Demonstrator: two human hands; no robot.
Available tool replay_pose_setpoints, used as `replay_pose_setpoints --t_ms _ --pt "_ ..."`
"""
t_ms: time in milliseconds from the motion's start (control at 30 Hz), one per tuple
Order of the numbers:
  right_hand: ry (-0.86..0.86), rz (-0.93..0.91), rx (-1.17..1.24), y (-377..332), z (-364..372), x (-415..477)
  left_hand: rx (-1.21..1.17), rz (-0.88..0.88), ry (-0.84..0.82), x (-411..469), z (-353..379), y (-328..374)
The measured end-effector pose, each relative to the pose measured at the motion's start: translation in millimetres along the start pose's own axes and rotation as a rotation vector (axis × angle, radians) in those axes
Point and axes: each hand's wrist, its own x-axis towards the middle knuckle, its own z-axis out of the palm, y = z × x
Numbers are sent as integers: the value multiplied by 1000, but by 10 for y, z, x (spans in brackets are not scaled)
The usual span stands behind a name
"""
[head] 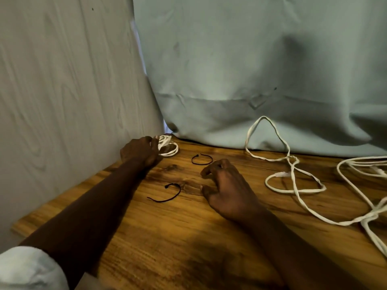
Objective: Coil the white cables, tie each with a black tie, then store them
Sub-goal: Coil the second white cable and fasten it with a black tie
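Note:
A small coiled white cable (168, 146) lies in the far left corner of the wooden table (188, 237). My left hand (139, 151) reaches to it, fingers closed on the coil's left side. My right hand (227, 191) hovers over the middle of the table, fingers curled apart, holding nothing. One black tie (202, 159) lies curved just beyond my right hand. A second black tie (167, 193) lies between my two arms. A loose white cable (293, 176) sprawls in loops to the right, and another loose white cable (364, 164) runs off the right edge.
A pale wood-grain wall panel (62, 91) stands along the table's left side. A light green curtain (251, 70) hangs at the back, and the loose cable's top loop rests against it.

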Motion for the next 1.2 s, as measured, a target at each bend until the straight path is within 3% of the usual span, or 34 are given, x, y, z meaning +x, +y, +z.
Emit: replay_pose_setpoints --t_ms 200,367,500,600,700,867,1033,1200 --pt "18 10 21 -29 -14 -13 -158 29 148 -165 -232 48" --pt "204 73 42 -56 -68 -56 -370 253 245 -501 -487 358" --pt "477 266 -189 99 -327 -99 -541 458 81 -850 -524 991" --pt "590 388 -291 314 -470 -167 -641 524 -70 -1045 -412 1512" --pt "687 489 -247 457 -562 -222 -566 553 -188 -1114 -313 1937" --pt "812 666 -105 535 -671 -274 -481 873 -508 -1282 -260 2291" --pt "737 731 79 710 -642 -239 -374 1007 -471 -1290 -170 2230" --pt "844 617 268 790 -556 -191 -405 1060 -417 -1353 -56 2019"
